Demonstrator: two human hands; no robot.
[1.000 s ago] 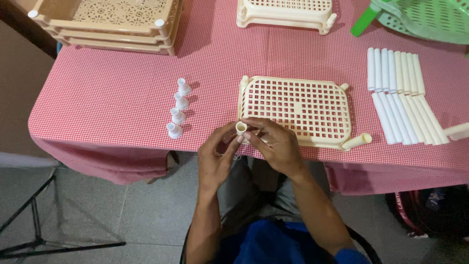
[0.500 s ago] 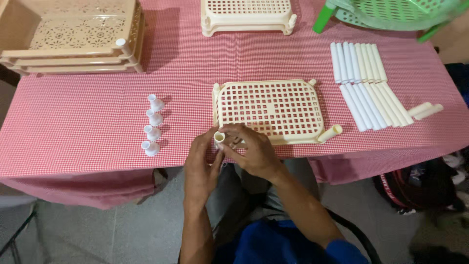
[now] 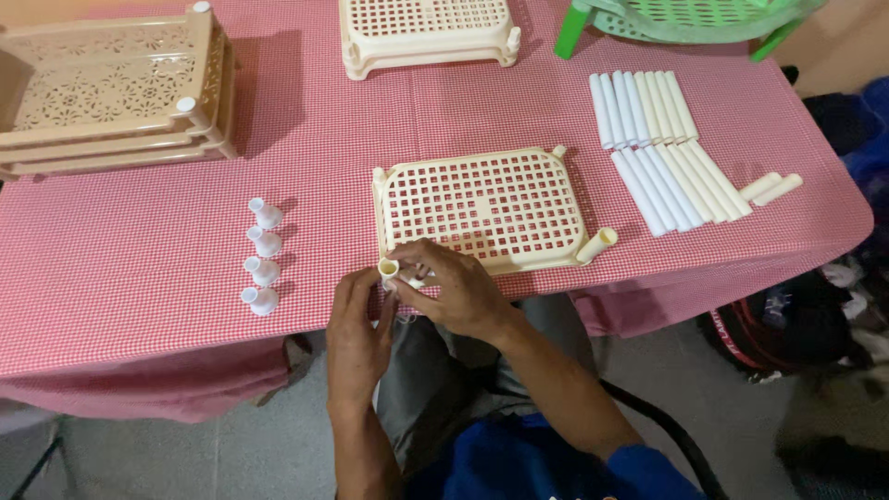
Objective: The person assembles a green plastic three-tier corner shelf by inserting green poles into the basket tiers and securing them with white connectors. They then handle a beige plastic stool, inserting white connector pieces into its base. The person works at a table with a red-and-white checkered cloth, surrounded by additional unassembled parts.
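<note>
**Both hands on a short tube at the tray's near corner**

Head view: the left hand (image 3: 356, 324) and right hand (image 3: 444, 287) meet at the near left corner of a cream lattice tray (image 3: 491, 206) that lies flat on the table (image 3: 139, 278), close to its front edge. Between them is a short cream tube (image 3: 388, 269), open end up, right at that tray corner. Fingers of both hands are closed around the tube, left from below and the side, right from above and the side; whether the tube is already seated in the corner socket cannot be told, the hands cover it.

Handling, as a judgement: the tube looks like light, stiff, hollow moulded plastic, smooth and a bit slippery, so a pinch round its middle with thumb and 2 fingers suits it. The tray looks light and stiff too, with some flex in the lattice; best gripped at the solid rim or a corner, not the grid.

Another tube (image 3: 596, 245) sticks out at the tray's near right corner. 4 white caps (image 3: 263, 256) stand in a column to the left of the tray. A row of long white tubes (image 3: 662, 148) lies to the right, well apart. Stacked beige trays (image 3: 111, 93) sit at far left, 1 more cream tray (image 3: 426, 32) at the far edge, and a green basket (image 3: 694, 18) at far right.
</note>
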